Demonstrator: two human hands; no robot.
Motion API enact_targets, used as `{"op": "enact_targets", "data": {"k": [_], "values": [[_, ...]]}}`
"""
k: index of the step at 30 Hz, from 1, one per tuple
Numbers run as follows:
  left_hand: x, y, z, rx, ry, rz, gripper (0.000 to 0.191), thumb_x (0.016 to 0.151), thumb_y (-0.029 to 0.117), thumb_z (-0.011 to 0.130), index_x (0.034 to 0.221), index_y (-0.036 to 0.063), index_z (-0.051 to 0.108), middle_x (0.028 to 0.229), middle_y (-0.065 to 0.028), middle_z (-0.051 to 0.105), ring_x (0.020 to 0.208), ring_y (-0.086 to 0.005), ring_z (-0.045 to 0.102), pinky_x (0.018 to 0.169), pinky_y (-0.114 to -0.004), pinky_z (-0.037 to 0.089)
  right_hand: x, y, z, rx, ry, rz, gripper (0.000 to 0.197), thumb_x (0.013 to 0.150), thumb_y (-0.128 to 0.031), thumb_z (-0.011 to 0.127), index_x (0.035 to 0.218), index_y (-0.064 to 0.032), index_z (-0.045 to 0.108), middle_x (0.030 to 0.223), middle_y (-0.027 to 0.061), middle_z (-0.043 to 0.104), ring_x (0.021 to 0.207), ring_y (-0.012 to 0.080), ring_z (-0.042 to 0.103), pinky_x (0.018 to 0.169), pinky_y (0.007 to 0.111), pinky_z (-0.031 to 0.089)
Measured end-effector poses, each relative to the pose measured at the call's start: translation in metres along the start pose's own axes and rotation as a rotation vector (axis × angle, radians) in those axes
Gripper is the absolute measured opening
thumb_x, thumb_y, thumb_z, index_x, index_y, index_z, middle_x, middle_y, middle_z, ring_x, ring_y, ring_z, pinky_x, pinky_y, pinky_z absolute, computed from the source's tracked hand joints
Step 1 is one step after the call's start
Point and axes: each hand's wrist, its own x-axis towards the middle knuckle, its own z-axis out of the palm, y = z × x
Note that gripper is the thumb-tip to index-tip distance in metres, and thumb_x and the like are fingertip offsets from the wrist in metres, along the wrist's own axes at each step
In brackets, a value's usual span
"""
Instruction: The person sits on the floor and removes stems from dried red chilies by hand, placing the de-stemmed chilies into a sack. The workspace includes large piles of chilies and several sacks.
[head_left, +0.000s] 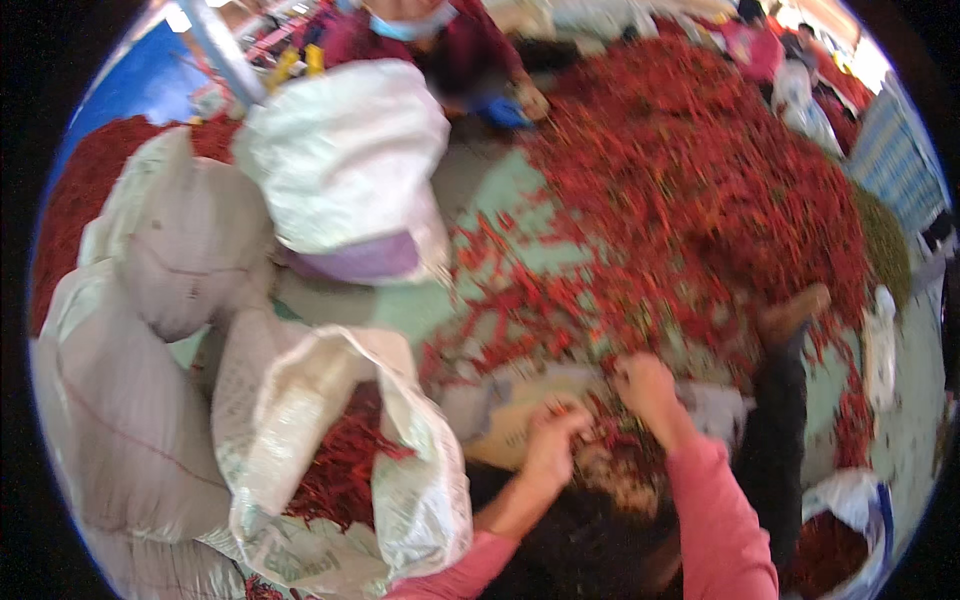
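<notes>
Red chili peppers (675, 172) lie in a large heap ahead and to the right, with looser ones spread toward me. My right hand (643, 382) is at the near edge of the loose peppers, its fingers bent; red shows at the fingertips, but a grip cannot be made out. Lower and to the left, my left hand (556, 435) has its fingers drawn together around something small and reddish, blurred. Under and between the hands are a flattened sack (517, 412) and a patch of peppers and pale bits (619, 465). An open white woven sack (427, 480) holding red peppers (345, 457) stands left of my left hand.
Full woven sacks (135, 420) crowd the left side. A white sack (352, 150) stands ahead, near a person (480, 45) wearing a face mask. A bare foot (795, 315) rests by the heap. Another open bag (874, 517) stands at the lower right. Other people are farther back.
</notes>
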Motion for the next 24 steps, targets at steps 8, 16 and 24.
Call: {"op": "enact_targets", "data": {"k": [8, 16, 24], "values": [[-0.005, 0.014, 0.008, 0.175, -0.016, -0.192, 0.01, 0.086, 0.01, 0.056, 0.091, 0.0011, 0.059, 0.061, 0.0006, 0.049, 0.046, -0.0035, 0.037, 0.036, -0.019, 0.025, -0.019, 0.003, -0.026, 0.882, -0.066, 0.095, 0.018, 0.081, -0.013, 0.064, 0.09, 0.0029, 0.064, 0.063, 0.0001, 0.056, 0.056, 0.0061, 0.048, 0.048, 0.022, 0.038], [-0.004, 0.008, 0.008, 0.051, -0.221, -0.294, 0.009, 0.083, 0.008, 0.061, 0.089, 0.0012, 0.059, 0.064, -0.0022, 0.053, 0.047, -0.0046, 0.039, 0.038, -0.017, 0.027, -0.06, -0.015, -0.026, 1.266, -0.202, 0.092, 0.018, 0.088, -0.011, 0.054, 0.1, -0.0013, 0.064, 0.063, -0.0056, 0.052, 0.049, 0.0021, 0.04, 0.043, 0.018, 0.031], [-0.007, -0.003, 0.003, 0.209, -0.081, -0.088, 0.007, 0.078, 0.005, 0.067, 0.083, 0.0012, 0.064, 0.067, -0.0027, 0.06, 0.047, -0.0032, 0.042, 0.04, -0.017, 0.029, -0.096, -0.023, -0.019, 1.375, -0.009, 0.213, 0.014, 0.086, -0.007, 0.056, 0.094, 0.0034, 0.06, 0.071, 0.0058, 0.06, 0.046, 0.0074, 0.048, 0.039, 0.021, 0.038]]}}
